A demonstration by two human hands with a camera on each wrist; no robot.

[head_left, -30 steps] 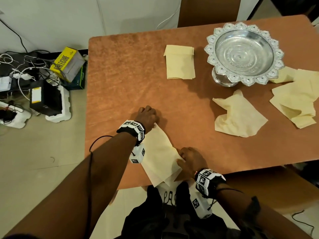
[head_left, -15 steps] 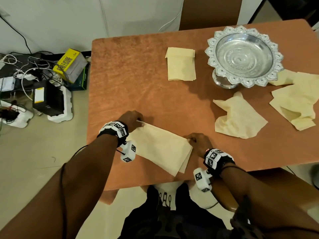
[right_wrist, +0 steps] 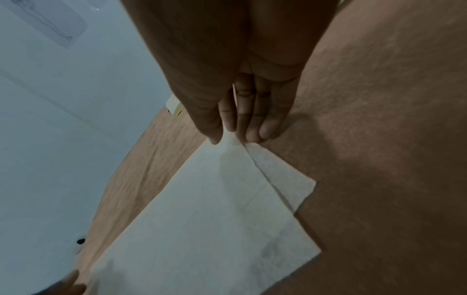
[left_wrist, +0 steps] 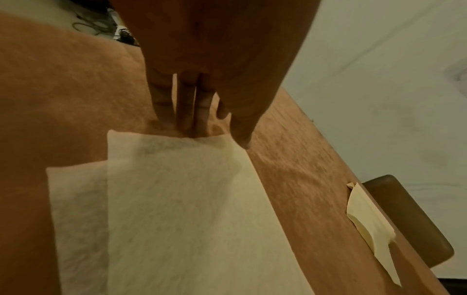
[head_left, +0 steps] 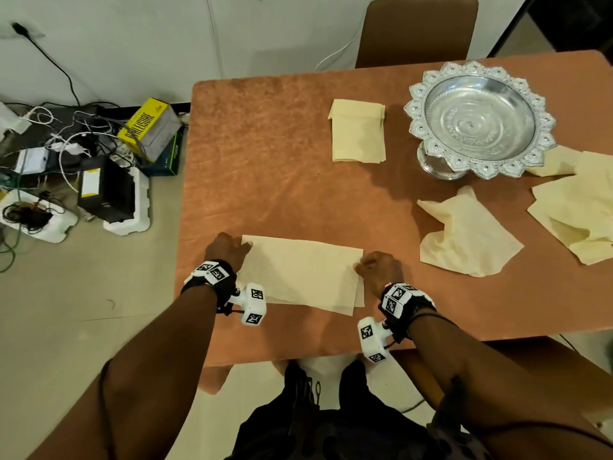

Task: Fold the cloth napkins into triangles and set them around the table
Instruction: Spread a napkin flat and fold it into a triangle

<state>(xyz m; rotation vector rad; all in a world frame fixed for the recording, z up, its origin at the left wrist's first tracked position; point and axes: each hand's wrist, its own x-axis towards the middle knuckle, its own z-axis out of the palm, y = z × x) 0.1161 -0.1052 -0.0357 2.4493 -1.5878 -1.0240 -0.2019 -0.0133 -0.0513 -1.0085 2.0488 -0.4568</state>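
Observation:
A cream napkin (head_left: 302,272), folded into a long rectangle, lies flat near the table's front edge. My left hand (head_left: 229,249) holds its far left corner. In the left wrist view the left hand (left_wrist: 215,137) has its fingertips tucked under the napkin (left_wrist: 177,199) edge, with the thumb beside them. My right hand (head_left: 378,265) pinches the far right corner. The right wrist view shows the right hand (right_wrist: 235,137) with thumb and fingers closed on the napkin (right_wrist: 215,219), whose lower layer sticks out at the side.
A folded napkin (head_left: 358,131) lies at the far middle beside a silver pedestal bowl (head_left: 477,117). A crumpled napkin (head_left: 464,234) and a loose pile (head_left: 577,207) lie on the right. A brown chair (head_left: 414,31) stands behind the table. Boxes and cables (head_left: 83,161) litter the floor on the left.
The napkin has swung from a diagonal hanging over the front edge to lie crosswise, fully on the table. Both hands moved apart with its ends.

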